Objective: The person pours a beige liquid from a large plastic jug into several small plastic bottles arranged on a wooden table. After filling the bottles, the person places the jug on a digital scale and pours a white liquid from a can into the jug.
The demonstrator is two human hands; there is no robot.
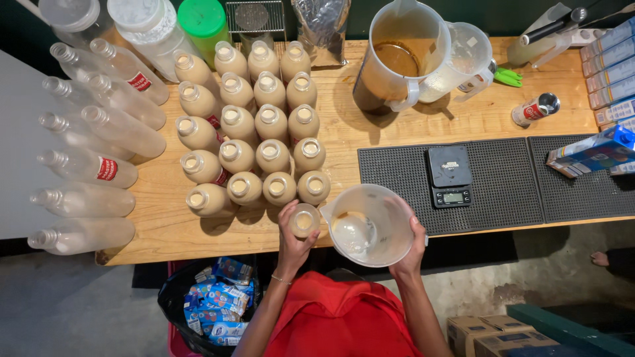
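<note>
My left hand [291,241] grips a filled clear plastic bottle [305,220], my right hand [411,254] grips the nearly drained translucent plastic jug [370,225]; many bottles stand filled, empties [86,165] remain.

Bright light falls from above on the tabletop [397,132]. The bottles [264,125] and the big jug [397,59] drop soft dark shadows. The floor at the bottom is dim. The edges bend outward. Everything looks sharp.
</note>
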